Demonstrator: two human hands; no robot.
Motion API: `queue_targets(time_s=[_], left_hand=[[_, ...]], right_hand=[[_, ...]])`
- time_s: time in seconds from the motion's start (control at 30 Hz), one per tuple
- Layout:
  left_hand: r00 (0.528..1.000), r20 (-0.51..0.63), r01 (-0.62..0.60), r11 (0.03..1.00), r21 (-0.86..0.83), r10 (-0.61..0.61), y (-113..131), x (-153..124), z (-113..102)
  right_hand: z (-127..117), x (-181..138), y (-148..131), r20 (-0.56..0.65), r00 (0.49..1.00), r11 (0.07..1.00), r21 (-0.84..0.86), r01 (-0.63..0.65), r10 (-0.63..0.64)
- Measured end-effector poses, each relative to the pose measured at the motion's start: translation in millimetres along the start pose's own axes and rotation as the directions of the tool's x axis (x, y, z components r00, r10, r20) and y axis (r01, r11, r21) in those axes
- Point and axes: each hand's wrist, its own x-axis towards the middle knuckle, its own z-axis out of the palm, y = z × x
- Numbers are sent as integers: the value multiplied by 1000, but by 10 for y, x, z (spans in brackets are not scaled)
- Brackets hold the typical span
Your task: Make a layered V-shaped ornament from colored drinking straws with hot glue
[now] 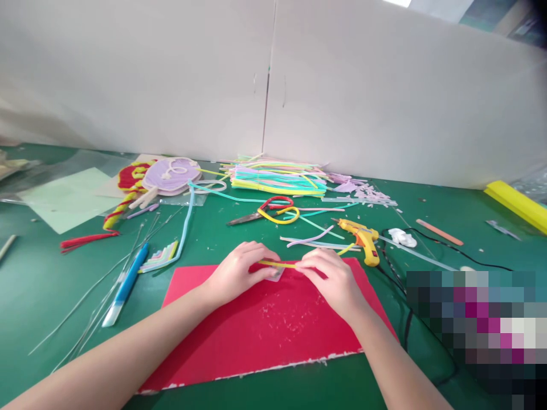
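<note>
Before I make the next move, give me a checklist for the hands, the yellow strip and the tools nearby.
1. Yellow strip gripped: ok, pinched between the fingers of the left hand and the right hand.
2. Red board under the strip: ok.
3. Board clean: not ok, pale scraps on it.
4. Scissors off the board: ok, lying beyond it.
5. Glue gun off the board: ok.
6. Glue gun hot: cannot tell.

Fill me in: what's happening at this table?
Someone's left hand and right hand hold a thin yellow strip between them, near the far edge of a red board. Scissors and a yellow glue gun lie unheld beyond the board. Farther back, a bundle of coloured strips lies near the pale wall.
</note>
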Motion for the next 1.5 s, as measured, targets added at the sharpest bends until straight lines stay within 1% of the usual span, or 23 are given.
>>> queue_targets(time_s=[0.13, 0.37, 0.43, 0.5, 0.6, 0.67, 0.73, 0.8, 0.87, 0.93, 1.0, 1.17, 1.3, 1.37, 1.5], left_hand=[[998, 32, 46, 998, -34, -45, -4, 17, 14], [989, -32, 137, 985, -108, -141, -25, 30, 23], [978, -68, 190, 974, -123, -199, -39, 40, 10], [954, -116, 261, 956, -137, -277, -55, 53, -12], [923, -164, 327, 934, -145, -349, -77, 67, -42], [924, -179, 316, 938, -144, -339, -80, 68, -49], [948, -164, 250, 957, -144, -273, -70, 65, -48], [975, -117, 170, 975, -147, -187, -54, 62, -43], [990, -58, 120, 982, -148, -129, -40, 60, -39], [995, -13, 98, 986, -131, -101, -35, 56, -33], [996, 6, 84, 991, -108, -84, -41, 49, -24], [997, -54, 53, 996, -70, -57, -58, 19, -7], [997, -80, -4, 1000, -20, 2, -21, 13, -21], [996, -93, 3, 1000, -22, -5, 9, 18, -31], [985, -93, 133, 982, -134, -147, 38, 34, -34]], right_hand=[[2, 9, -8, 0, 998, 996, -61, 70, -70], [9, 24, -35, 37, 992, 979, -160, 127, -122], [7, 22, -35, 57, 990, 976, -169, 134, -126], [3, 20, -32, 65, 989, 974, -179, 140, -130], [-9, 21, -25, 39, 991, 971, -194, 136, -131], [-20, 24, -24, 17, 990, 970, -202, 138, -137], [-31, 26, -25, 11, 989, 967, -209, 146, -146], [-38, 26, -28, 10, 989, 966, -214, 148, -149], [-38, 25, -32, 9, 990, 966, -215, 143, -144], [-32, 26, -38, 6, 991, 970, -204, 135, -136], [-20, 28, -43, -2, 993, 977, -178, 118, -121], [18, 33, -38, -28, 997, 993, -98, 71, -74], [29, 38, -37, -1, 998, 996, -61, 66, -66], [31, 42, -50, 12, 999, 997, -49, 53, -52], [35, 50, -68, 22, 999, 999, -17, 43, -43]])
